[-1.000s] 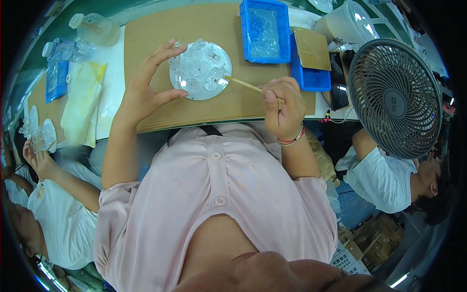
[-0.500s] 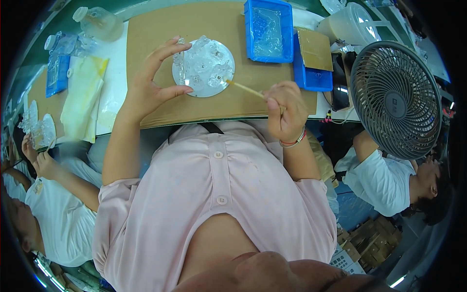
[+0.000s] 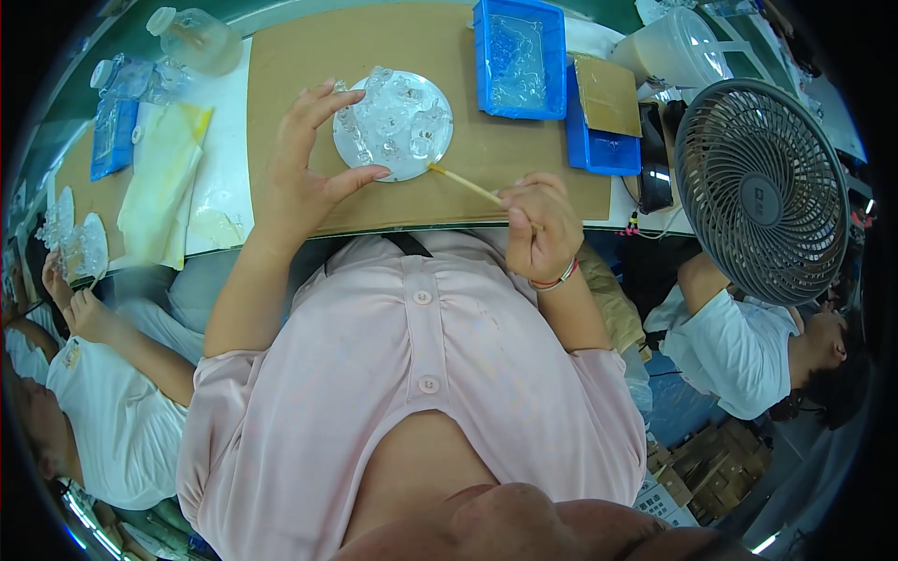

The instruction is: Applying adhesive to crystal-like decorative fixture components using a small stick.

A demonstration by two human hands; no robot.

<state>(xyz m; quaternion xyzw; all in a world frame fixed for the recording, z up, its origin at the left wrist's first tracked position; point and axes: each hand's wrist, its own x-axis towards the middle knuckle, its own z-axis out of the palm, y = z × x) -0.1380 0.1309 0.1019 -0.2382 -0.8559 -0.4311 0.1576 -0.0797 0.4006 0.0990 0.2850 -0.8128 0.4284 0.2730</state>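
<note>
Now the left hand (image 3: 304, 178) pinches the clear round lens disc (image 3: 395, 124) on the cardboard mat (image 3: 281, 65); the right hand (image 3: 538, 224) grips a thin wooden stick (image 3: 465, 185) pointing at ten o'clock, its tip touching the disc's lower rim.

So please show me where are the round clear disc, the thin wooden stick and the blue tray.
round clear disc (image 3: 394, 124): head view, on its bumpy middle.
thin wooden stick (image 3: 465, 184): head view, on the bare shaft.
blue tray (image 3: 485, 58): head view, on its left wall.
</note>
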